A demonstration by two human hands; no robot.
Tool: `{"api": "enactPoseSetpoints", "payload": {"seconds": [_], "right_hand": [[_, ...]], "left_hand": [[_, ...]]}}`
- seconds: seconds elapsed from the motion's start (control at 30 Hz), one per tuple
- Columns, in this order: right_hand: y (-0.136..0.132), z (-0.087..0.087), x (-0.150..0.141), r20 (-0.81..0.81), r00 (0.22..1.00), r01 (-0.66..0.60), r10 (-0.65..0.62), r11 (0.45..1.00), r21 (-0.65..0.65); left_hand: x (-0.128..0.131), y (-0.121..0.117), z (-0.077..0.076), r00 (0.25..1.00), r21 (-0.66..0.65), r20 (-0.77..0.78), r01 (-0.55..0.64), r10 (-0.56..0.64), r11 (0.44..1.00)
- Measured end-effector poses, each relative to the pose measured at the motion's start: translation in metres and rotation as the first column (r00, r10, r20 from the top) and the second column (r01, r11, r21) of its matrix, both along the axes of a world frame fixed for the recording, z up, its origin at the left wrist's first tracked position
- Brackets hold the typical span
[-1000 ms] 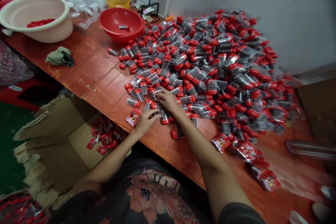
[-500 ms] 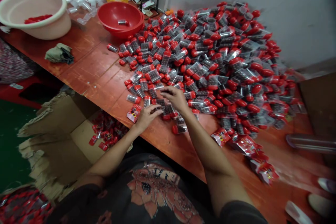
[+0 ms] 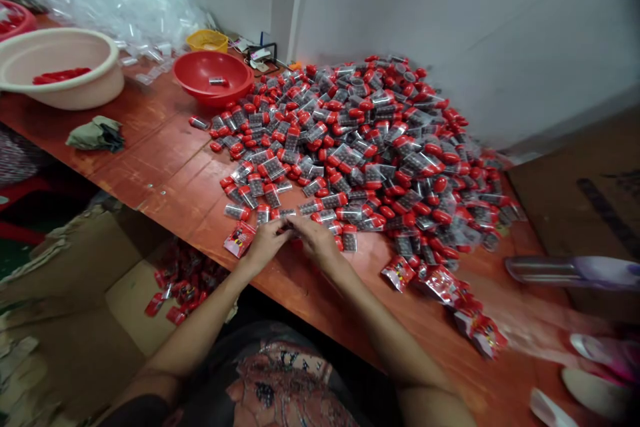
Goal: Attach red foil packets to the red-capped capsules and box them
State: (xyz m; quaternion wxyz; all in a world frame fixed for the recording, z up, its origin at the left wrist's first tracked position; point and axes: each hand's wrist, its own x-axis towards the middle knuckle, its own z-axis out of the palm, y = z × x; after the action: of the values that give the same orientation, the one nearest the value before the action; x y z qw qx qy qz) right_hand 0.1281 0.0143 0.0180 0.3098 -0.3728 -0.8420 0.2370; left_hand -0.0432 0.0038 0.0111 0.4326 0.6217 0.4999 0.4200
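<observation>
The two hands had come closer, and the left hand (image 3: 265, 245) and right hand (image 3: 317, 240) now met at the near edge of the pile of red-capped tubes (image 3: 360, 153) on the table (image 3: 165, 173). Their fingers (image 3: 283, 228) were pressed together, pinching something too small to see. A red packet (image 3: 239, 239) lay just beside the left hand.

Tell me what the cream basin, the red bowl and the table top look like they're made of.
The cream basin looks like moulded plastic, with a smooth satin surface and a thick rolled rim. The red bowl seems glossy plastic, judging by its shine. The table top looks like red-painted wood, with plank seams and worn patches.
</observation>
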Motion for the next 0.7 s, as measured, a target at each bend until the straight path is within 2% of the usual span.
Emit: {"api": "enactPoseSetpoints", "payload": {"seconds": [0.13, 0.2, 0.27, 0.37, 0.47, 0.57, 0.7], "right_hand": [[-0.001, 0.009, 0.002, 0.044, 0.999, -0.01, 0.009, 0.999, 0.032], [0.012, 0.016, 0.003, 0.058, 0.998, -0.016, 0.015, 1.0, 0.02], [0.038, 0.019, 0.005, 0.068, 0.996, 0.064, -0.065, 0.998, 0.015], [0.092, 0.015, 0.007, 0.171, 0.925, 0.331, -0.34, 0.94, 0.079], [0.13, 0.004, 0.004, 0.342, 0.836, 0.41, -0.428, 0.903, 0.13], [0.129, -0.007, -0.002, 0.415, 0.806, 0.389, -0.421, 0.906, 0.164], [0.092, -0.013, -0.008, 0.402, 0.829, 0.348, -0.389, 0.921, 0.175]], "left_hand": [[-0.001, 0.003, 0.004, 1.0, 0.004, 0.029, 0.001, -0.001, 1.0], [-0.003, 0.004, 0.004, 0.999, -0.009, 0.045, -0.021, 0.021, 1.0], [-0.005, 0.004, 0.002, 0.997, -0.023, 0.057, -0.056, 0.057, 0.998], [-0.007, 0.002, -0.003, 0.994, -0.028, 0.059, -0.092, 0.094, 0.995], [-0.01, -0.003, -0.011, 0.993, -0.007, 0.038, -0.109, 0.109, 0.994], [-0.014, -0.008, -0.017, 0.993, 0.03, 0.001, -0.122, 0.122, 0.992], [-0.017, -0.01, -0.02, 0.994, 0.085, -0.054, -0.093, 0.098, 0.992]]}}
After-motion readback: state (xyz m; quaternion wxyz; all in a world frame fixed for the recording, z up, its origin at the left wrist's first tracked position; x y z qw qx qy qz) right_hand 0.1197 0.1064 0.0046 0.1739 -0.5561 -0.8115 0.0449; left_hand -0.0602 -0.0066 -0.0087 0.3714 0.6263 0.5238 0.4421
